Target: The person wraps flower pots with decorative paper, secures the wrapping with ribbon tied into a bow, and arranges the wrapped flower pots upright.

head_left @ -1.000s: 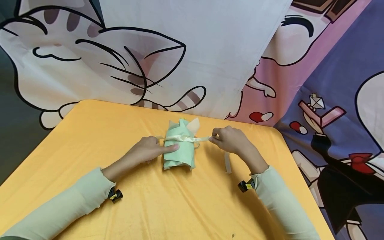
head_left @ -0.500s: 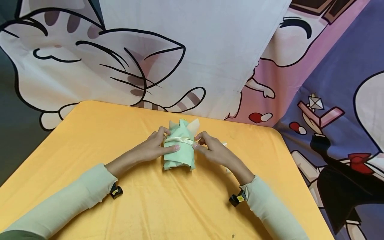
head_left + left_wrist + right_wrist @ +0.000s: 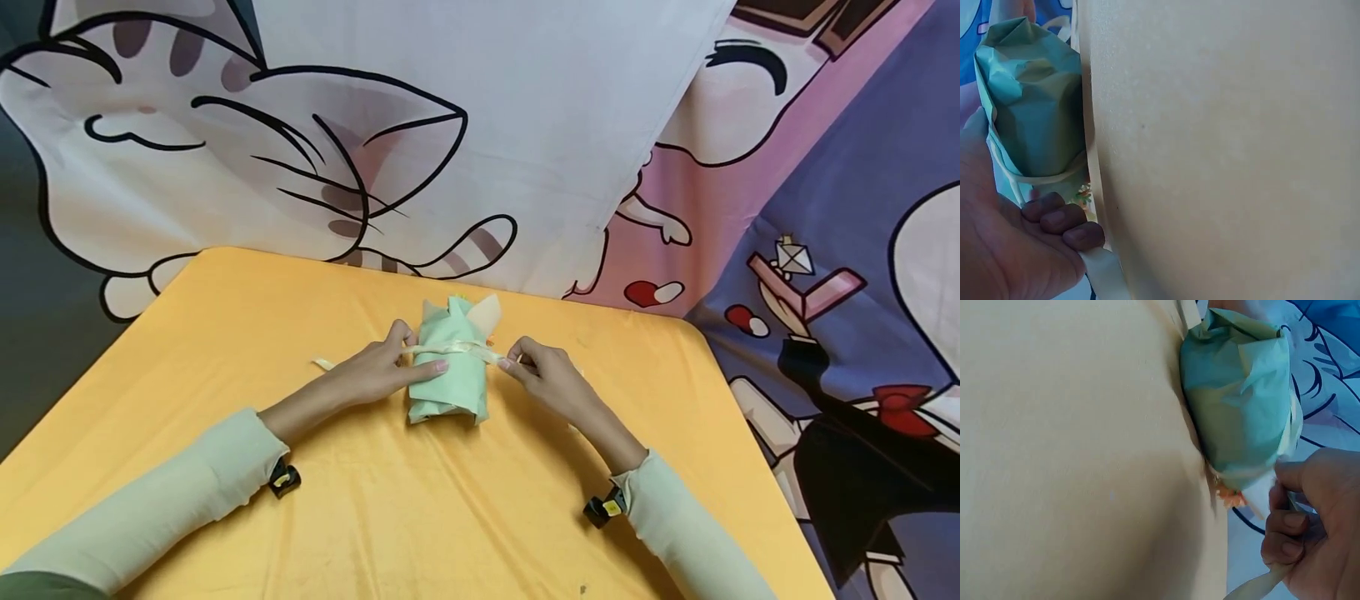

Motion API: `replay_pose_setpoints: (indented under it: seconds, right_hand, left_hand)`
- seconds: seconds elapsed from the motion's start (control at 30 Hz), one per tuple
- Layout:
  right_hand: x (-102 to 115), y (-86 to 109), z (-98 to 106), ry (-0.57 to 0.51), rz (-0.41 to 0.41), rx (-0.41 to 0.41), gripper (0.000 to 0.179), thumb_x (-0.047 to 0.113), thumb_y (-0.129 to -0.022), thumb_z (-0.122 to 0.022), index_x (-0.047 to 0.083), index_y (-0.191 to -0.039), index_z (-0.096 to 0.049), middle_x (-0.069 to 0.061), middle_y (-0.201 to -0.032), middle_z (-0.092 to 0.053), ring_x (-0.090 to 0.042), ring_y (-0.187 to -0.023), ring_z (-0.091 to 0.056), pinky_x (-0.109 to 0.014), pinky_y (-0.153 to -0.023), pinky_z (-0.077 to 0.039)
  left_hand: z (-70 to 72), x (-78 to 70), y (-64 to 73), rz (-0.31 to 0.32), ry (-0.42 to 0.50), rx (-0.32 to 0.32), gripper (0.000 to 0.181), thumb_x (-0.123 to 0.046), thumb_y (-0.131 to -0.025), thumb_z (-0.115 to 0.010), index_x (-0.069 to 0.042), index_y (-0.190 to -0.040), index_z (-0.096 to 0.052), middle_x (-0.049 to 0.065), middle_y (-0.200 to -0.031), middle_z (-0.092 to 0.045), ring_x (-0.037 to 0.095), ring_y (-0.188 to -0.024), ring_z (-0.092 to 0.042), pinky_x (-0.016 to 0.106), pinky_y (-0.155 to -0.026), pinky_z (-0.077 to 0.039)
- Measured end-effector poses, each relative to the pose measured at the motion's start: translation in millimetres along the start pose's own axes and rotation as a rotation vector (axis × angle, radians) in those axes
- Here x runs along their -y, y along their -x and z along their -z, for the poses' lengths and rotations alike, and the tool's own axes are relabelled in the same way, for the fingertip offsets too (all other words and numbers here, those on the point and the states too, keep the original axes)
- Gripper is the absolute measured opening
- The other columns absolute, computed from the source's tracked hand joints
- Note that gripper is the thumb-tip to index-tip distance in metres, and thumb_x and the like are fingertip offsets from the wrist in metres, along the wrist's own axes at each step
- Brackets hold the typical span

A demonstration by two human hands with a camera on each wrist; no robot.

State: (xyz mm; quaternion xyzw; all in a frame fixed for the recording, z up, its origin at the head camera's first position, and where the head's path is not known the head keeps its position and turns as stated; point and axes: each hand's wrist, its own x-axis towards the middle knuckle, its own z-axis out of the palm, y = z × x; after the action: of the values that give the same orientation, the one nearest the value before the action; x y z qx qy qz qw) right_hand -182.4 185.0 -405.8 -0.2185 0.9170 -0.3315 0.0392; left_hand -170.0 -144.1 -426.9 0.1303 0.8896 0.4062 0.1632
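Note:
A small bouquet wrapped in pale green paper (image 3: 448,392) lies on the yellow-covered table. A cream ribbon (image 3: 453,347) crosses its upper part. My left hand (image 3: 371,371) is at the bouquet's left side, thumb pressed on the wrapping. Its fingers curl round the ribbon (image 3: 1104,275) in the left wrist view, and a loose tail shows beyond. To the right of the bouquet, my right hand (image 3: 546,371) pinches the ribbon between thumb and index finger, with a tail hanging from its curled fingers. An orange flower (image 3: 1231,497) peeks out of the wrapping in the right wrist view.
The yellow tablecloth (image 3: 390,517) spreads around the bouquet. Behind the table's far edge hangs a white cloth (image 3: 540,150) printed with a cartoon cat, and a pink and purple printed cloth (image 3: 832,217) is on the right.
My right hand moved in from the right to the bouquet's side, then drew back slightly with the ribbon. My left fingers rose and now hold ribbon, with its tail showing at left.

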Motion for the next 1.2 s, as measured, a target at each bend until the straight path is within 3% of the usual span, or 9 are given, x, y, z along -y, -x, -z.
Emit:
replay_pose_setpoints:
  seconds: [0.1, 0.2, 0.3, 0.47, 0.6, 0.67, 1.0, 1.13, 1.2]
  right_hand:
    - [-4.2, 4.4, 1.9, -0.009, -0.035, 0.021, 0.016, 0.031, -0.115, -0.069, 0.016, -0.112, -0.072, 0.005, -0.069, -0.044, -0.009, -0.062, -0.039, -0.024, -0.060, -0.034]
    - [-9.3, 6.9, 3.0, -0.005, -0.048, 0.026, 0.016, 0.031, -0.115, -0.069, 0.016, -0.112, -0.073, 0.006, -0.069, -0.045, -0.009, -0.062, -0.041, -0.025, -0.061, -0.035]
    - [-13.2, 8.0, 3.2, -0.006, -0.057, 0.036, 0.017, 0.031, -0.115, -0.069, 0.015, -0.112, -0.074, 0.006, -0.069, -0.046, -0.010, -0.061, -0.042, -0.025, -0.060, -0.036]
    - [-17.2, 9.7, 3.4, 0.023, -0.082, 0.043, 0.019, 0.033, -0.115, -0.069, 0.016, -0.108, -0.075, 0.006, -0.068, -0.048, -0.010, -0.060, -0.043, -0.026, -0.059, -0.036]
    - [-17.9, 11.9, 4.4, 0.045, -0.084, 0.046, 0.022, 0.033, -0.114, -0.070, 0.017, -0.099, -0.071, 0.005, -0.070, -0.048, -0.011, -0.062, -0.042, -0.025, -0.060, -0.035]
    - [-18.6, 13.2, 4.5, 0.048, -0.078, 0.047, 0.025, 0.033, -0.114, -0.070, 0.018, -0.095, -0.067, 0.005, -0.071, -0.048, -0.011, -0.063, -0.041, -0.025, -0.061, -0.034]
    - [-21.5, 16.0, 2.2, 0.036, -0.092, 0.029, 0.025, 0.032, -0.115, -0.069, 0.018, -0.095, -0.066, 0.005, -0.069, -0.047, -0.011, -0.059, -0.041, -0.025, -0.055, -0.030]
    - [-22.8, 15.2, 0.9, 0.031, -0.100, 0.032, 0.026, 0.034, -0.115, -0.068, 0.018, -0.095, -0.066, 0.006, -0.070, -0.048, -0.011, -0.061, -0.042, -0.025, -0.056, -0.031]
    - [-24.4, 15.1, 1.8, 0.018, -0.104, 0.042, 0.027, 0.037, -0.115, -0.068, 0.017, -0.096, -0.068, 0.006, -0.070, -0.048, -0.011, -0.061, -0.041, -0.024, -0.057, -0.031]
  left_hand:
    - [2.1, 1.1, 3.2, 0.021, -0.012, -0.004, 0.072, -0.085, -0.101, -0.061, -0.018, -0.124, -0.046, 0.009, -0.101, -0.059, 0.020, -0.075, -0.046, 0.034, -0.068, -0.040]
    - [3.4, 1.7, 3.9, 0.032, -0.031, 0.001, 0.069, -0.088, -0.100, -0.059, -0.020, -0.111, -0.050, 0.001, -0.083, -0.045, 0.017, -0.071, -0.041, 0.032, -0.066, -0.035]
    - [4.1, 2.4, 3.6, 0.017, -0.053, 0.005, 0.067, -0.087, -0.103, -0.053, -0.020, -0.104, -0.053, -0.003, -0.078, -0.043, 0.016, -0.068, -0.041, 0.032, -0.064, -0.035]
    - [6.7, 5.4, 3.9, -0.039, -0.044, 0.007, 0.062, -0.073, -0.116, -0.037, -0.017, -0.104, -0.062, 0.000, -0.083, -0.046, 0.018, -0.077, -0.045, 0.036, -0.076, -0.041]
    - [10.5, 9.4, 5.6, -0.062, -0.009, -0.010, 0.055, -0.058, -0.121, -0.040, -0.014, -0.095, -0.060, 0.001, -0.081, -0.048, 0.019, -0.078, -0.044, 0.036, -0.080, -0.041]
    - [12.6, 12.0, 6.7, -0.060, 0.003, -0.014, 0.056, -0.056, -0.121, -0.042, -0.013, -0.089, -0.056, 0.001, -0.078, -0.045, 0.020, -0.073, -0.042, 0.034, -0.076, -0.039]
    - [22.4, 19.5, 12.8, -0.037, 0.014, -0.021, 0.057, -0.058, -0.120, -0.047, -0.016, -0.081, -0.052, -0.001, -0.074, -0.041, 0.018, -0.069, -0.037, 0.032, -0.071, -0.037]
    - [23.8, 20.6, 13.2, -0.033, -0.016, -0.016, 0.057, -0.056, -0.120, -0.046, -0.012, -0.091, -0.065, 0.005, -0.086, -0.059, 0.020, -0.082, -0.052, 0.037, -0.082, -0.046]
    - [24.0, 21.3, 11.8, -0.030, -0.029, -0.008, 0.057, -0.056, -0.121, -0.046, -0.010, -0.094, -0.066, 0.009, -0.090, -0.061, 0.022, -0.085, -0.055, 0.040, -0.086, -0.047]
